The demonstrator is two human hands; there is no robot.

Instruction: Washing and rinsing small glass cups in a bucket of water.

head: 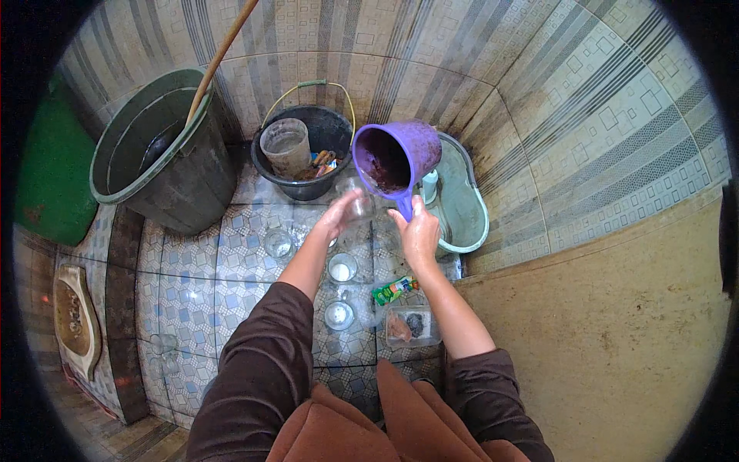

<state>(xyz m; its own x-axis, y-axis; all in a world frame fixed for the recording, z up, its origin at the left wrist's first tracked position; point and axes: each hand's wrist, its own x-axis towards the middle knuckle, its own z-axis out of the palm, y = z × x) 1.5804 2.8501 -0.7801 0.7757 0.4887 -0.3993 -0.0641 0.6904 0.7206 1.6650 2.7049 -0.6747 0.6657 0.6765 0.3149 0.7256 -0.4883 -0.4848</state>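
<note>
My left hand [340, 215] grips a clear glass [362, 203], tilted on its side just below a purple plastic water dipper [426, 141]. The dipper's handle is in my right hand [420, 230], and its stained mouth tips towards the glass. Whether water is flowing is hard to tell. Below my hands, on the wet tiled floor [245, 300], stand several glasses, among them a clear glass [279, 242], a second glass [342, 267] and a glass mug [339, 315]. By my right forearm lie a green sachet [394, 290] and a clear plastic tub [430, 342] holding a sponge and a dark scourer.
A black bucket [300, 189] with a yellow handle holds a cloudy container [284, 147] and wrappers. At left stands a large grey-green bin [185, 179] with a wooden pole [222, 55]. A pale green basin [465, 213] sits right. More glassware [164, 344] and a squat toilet [86, 323] are further left.
</note>
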